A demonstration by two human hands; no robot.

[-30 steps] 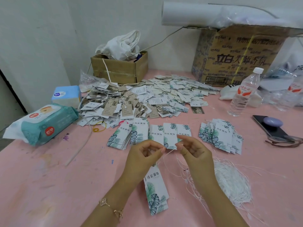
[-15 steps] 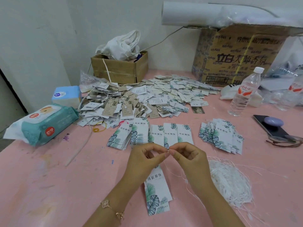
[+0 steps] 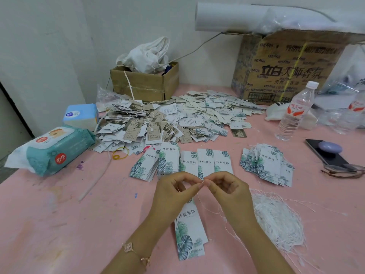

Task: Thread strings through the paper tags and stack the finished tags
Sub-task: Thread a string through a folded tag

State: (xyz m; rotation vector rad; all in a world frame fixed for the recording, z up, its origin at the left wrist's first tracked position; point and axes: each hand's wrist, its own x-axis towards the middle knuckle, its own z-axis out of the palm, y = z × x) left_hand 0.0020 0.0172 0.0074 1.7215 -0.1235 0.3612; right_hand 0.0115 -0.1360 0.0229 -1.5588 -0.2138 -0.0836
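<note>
i see left hand (image 3: 173, 194) and right hand (image 3: 230, 192) both pinching the string (image 3: 198, 195), just above the tag (image 3: 189, 232)

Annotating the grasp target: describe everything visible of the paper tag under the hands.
The paper tag is a long, narrow white card with dark Chinese characters near its top and green-teal leaf prints at its lower end. A second edge at the bottom suggests two cards, slightly offset. It lies lengthwise toward the camera over the pink table; whether it rests there is unclear. Its top is hidden behind the left hand, which appears to hold it. A thin white string, pinched by the right hand, runs beside it.
</note>
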